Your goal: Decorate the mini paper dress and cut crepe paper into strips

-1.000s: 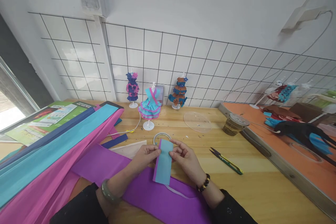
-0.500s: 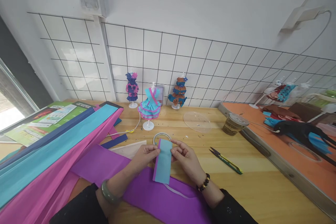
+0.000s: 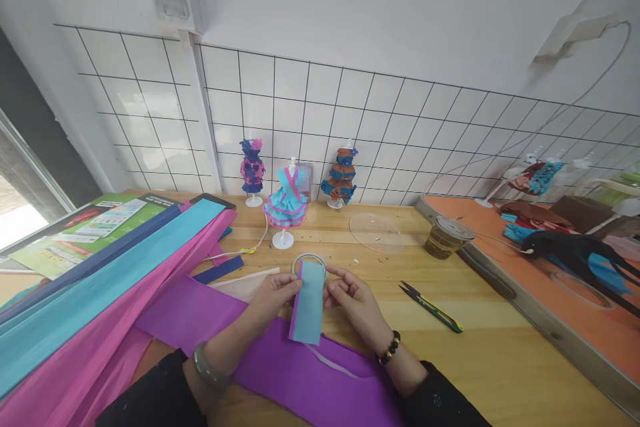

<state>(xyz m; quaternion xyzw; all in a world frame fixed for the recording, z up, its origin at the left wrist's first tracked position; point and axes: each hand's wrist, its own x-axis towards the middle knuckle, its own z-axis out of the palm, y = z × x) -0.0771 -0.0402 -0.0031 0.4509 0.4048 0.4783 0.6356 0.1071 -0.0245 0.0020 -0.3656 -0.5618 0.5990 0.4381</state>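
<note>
The left hand (image 3: 274, 293) pinches the blue strip (image 3: 309, 308) by its purple edge above the purple sheet (image 3: 283, 367), probably keeping it flat; whether the right hand (image 3: 354, 298), at the opposite edge, grips it, I cannot tell.

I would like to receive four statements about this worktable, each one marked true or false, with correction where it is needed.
1. The left hand holds the purple-edged light-blue strip. True.
2. The thread snips lie to the left of the strip. False: the thread snips lie to its right.
3. The strip partly covers the white ring behind it. True.
4. The miniature turquoise dress has brown trim. False: the miniature turquoise dress has pink trim.
</note>
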